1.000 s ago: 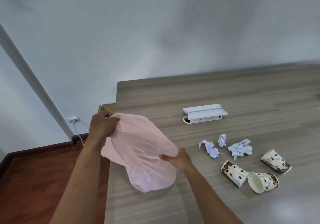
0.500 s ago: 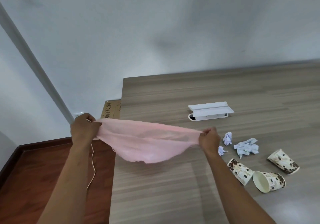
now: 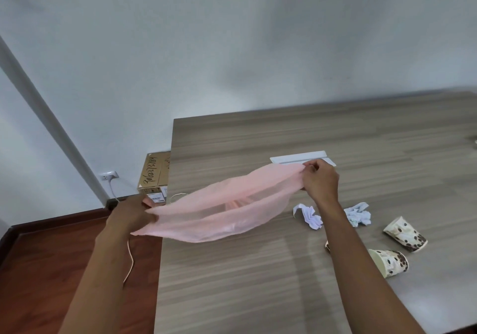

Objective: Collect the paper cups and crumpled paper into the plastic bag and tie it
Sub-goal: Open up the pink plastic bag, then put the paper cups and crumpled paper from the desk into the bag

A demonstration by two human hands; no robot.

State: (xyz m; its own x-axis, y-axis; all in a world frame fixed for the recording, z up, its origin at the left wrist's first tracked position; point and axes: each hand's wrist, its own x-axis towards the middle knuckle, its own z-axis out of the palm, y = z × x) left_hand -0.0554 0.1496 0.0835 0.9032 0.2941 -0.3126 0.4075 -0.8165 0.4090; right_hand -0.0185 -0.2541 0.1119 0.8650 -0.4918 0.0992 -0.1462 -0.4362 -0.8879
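A thin pink plastic bag (image 3: 222, 209) hangs stretched above the table's left part, its mouth pulled open. My left hand (image 3: 131, 214) grips one side of the rim beyond the table's left edge. My right hand (image 3: 320, 181) pinches the other side over the table. To the right lie crumpled white papers (image 3: 309, 216) (image 3: 358, 213). Two spotted paper cups (image 3: 405, 234) (image 3: 389, 262) lie on their sides; a third cup (image 3: 327, 245) shows only a sliver behind my right forearm.
The wooden table (image 3: 258, 282) ends at its left edge near my left hand. A white flat device (image 3: 296, 157) lies behind my right hand. On the floor to the left stand a cardboard box (image 3: 154, 176), a wall socket (image 3: 109, 176) and a cable.
Both hands have shifted right with the bag. My right hand has risen toward the white device, and the bag's mouth has opened wider.
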